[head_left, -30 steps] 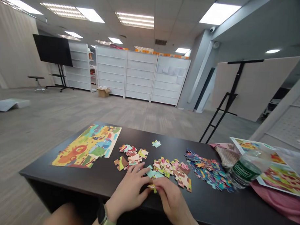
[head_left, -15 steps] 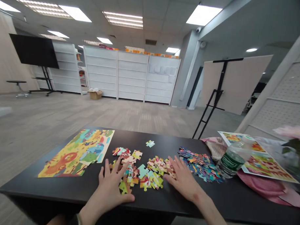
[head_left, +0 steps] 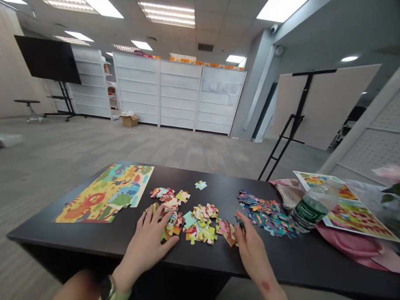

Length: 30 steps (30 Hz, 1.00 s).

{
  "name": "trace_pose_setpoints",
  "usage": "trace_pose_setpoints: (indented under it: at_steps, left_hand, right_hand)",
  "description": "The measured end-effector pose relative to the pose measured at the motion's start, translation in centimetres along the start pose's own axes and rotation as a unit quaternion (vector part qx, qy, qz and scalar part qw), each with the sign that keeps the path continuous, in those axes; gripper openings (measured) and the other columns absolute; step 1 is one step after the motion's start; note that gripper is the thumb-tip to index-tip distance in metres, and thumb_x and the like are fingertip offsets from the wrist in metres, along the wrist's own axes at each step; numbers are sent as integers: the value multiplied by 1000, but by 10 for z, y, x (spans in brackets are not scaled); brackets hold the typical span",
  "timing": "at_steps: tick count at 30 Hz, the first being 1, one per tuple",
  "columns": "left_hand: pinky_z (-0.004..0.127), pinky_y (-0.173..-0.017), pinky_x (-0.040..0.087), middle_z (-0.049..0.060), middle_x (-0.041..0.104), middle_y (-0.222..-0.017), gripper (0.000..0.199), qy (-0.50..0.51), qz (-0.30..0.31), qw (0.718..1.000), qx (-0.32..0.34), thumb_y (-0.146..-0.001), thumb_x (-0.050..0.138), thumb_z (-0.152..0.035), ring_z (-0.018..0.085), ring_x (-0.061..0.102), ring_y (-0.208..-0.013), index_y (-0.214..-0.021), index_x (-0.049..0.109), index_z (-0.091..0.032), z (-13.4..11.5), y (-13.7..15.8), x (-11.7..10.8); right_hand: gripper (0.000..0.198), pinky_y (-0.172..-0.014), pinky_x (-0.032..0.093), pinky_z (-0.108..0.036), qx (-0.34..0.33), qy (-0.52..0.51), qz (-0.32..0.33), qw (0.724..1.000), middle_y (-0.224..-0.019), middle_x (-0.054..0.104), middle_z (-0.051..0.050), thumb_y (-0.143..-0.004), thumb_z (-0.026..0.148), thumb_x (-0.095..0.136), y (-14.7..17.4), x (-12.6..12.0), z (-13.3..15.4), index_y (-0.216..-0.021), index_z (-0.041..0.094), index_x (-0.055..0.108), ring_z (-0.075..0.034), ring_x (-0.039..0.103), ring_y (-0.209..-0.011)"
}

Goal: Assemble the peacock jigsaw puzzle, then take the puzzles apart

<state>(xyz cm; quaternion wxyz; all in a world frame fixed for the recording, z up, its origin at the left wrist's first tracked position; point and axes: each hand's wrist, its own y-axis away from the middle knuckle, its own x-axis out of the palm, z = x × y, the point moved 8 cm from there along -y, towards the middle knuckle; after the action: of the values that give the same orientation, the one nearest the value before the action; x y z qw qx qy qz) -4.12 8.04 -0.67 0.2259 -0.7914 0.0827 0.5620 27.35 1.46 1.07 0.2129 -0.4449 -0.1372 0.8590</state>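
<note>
My left hand (head_left: 150, 232) lies with fingers spread over the left part of a pile of loose puzzle pieces (head_left: 173, 219), partly covering it. In the pinch of my right hand (head_left: 252, 241) is a small dark puzzle piece (head_left: 239, 222), mostly hidden by the fingers. Beside that hand, on its left, are pink and brown pieces (head_left: 226, 229). Yellow-green pieces (head_left: 202, 231) lie between the two hands. Further right spreads a pile of dark blue and multicoloured pieces (head_left: 270, 218). A partly assembled puzzle (head_left: 103, 194) with an orange lion rests at the left.
One pale piece (head_left: 201, 185) lies alone near the far edge of the black table (head_left: 212, 266). On the right stand a water bottle (head_left: 311, 210), a printed picture sheet (head_left: 358, 214), a pink cloth (head_left: 347, 247) and a flower (head_left: 394, 174). An easel (head_left: 297, 120) is behind the table.
My right hand has gone from lying spread over the pink pieces to a pinch with a dark piece in it. The left hand stays on its pile. The view has shifted slightly.
</note>
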Motion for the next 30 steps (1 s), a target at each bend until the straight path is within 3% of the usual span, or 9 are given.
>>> trace_pose_setpoints:
  at_steps: [4, 7, 10, 14, 18, 20, 24, 26, 30]
  left_hand:
    - [60, -116, 28, 10, 33, -160, 53, 5, -12, 999, 48, -100, 46, -46, 39, 26, -148, -151, 42, -31, -22, -4, 7]
    - [55, -118, 30, 8, 31, -161, 50, 29, -2, 995, 97, -102, 44, -41, 33, 27, -149, -152, 39, -32, -45, -8, 12]
    - [52, -117, 34, 7, 35, -160, 53, 72, 1, 992, 102, -101, 48, -44, 32, 29, -148, -151, 39, -31, -53, -7, 11]
    - [53, -116, 36, 6, 44, -154, 53, 134, -28, 988, 69, -95, 57, -43, 33, 30, -147, -146, 47, -31, -34, -3, -4]
    - [50, -117, 35, 11, 48, -149, 52, 145, -67, 986, 38, -93, 58, -36, 31, 39, -142, -143, 49, -25, 7, -27, -28]
    - [51, -118, 31, 14, 47, -149, 56, 96, -36, 994, 26, -90, 59, -33, 33, 38, -142, -144, 48, -22, 28, -56, -31]
    - [63, -110, 32, 16, 41, -154, 75, 24, 112, 993, 2, -82, 69, -45, 44, 33, -142, -150, 42, -26, 54, -108, -9]
    - [63, -106, 35, 11, 44, -152, 64, 21, 123, 992, 14, -86, 65, -50, 44, 37, -139, -145, 48, -33, 53, -117, -2]
    - [54, -99, 41, 10, 51, -138, 41, 9, 107, 993, 40, -99, 43, -39, 35, 47, -125, -139, 54, -36, 41, -101, 6]
  right_hand:
    - [57, -112, 43, -46, 31, 9, 64, 997, -147, 53, -15, -101, 47, 33, -5, 15, 8, -149, 16, 40, -27, 50, -136]
    - [67, -118, 34, -50, -45, 58, 154, 985, -153, 46, -13, -96, 50, 46, 0, 36, 36, -154, 17, 35, -31, 40, -143]
    - [65, -117, 35, -52, -97, 94, 189, 973, -149, 51, -14, -93, 50, 54, 9, 41, 51, -148, 17, 46, -32, 44, -140]
    - [44, -109, 45, -45, -115, 79, 196, 971, -135, 60, -12, -95, 48, 52, 18, 35, 46, -130, 22, 62, -28, 54, -128]
    - [43, -108, 46, -46, -92, 77, 154, 981, -133, 61, -12, -101, 43, 39, 18, 35, 28, -133, 22, 61, -27, 55, -127]
    - [48, -112, 42, -50, -90, 98, 141, 981, -142, 57, -12, -103, 42, 35, 17, 39, 23, -140, 22, 56, -29, 49, -134]
    - [56, -113, 38, -58, -138, 144, 168, 965, -153, 48, -7, -98, 54, 46, 19, 46, 27, -149, 31, 46, -33, 41, -142]
    - [59, -111, 40, -60, -159, 148, 175, 960, -151, 50, -5, -93, 59, 53, 21, 43, 33, -146, 35, 49, -35, 42, -141]
    - [37, -110, 44, -53, -176, 120, 178, 961, -143, 59, -2, -97, 49, 52, 25, 34, 46, -129, 36, 63, -30, 50, -135]
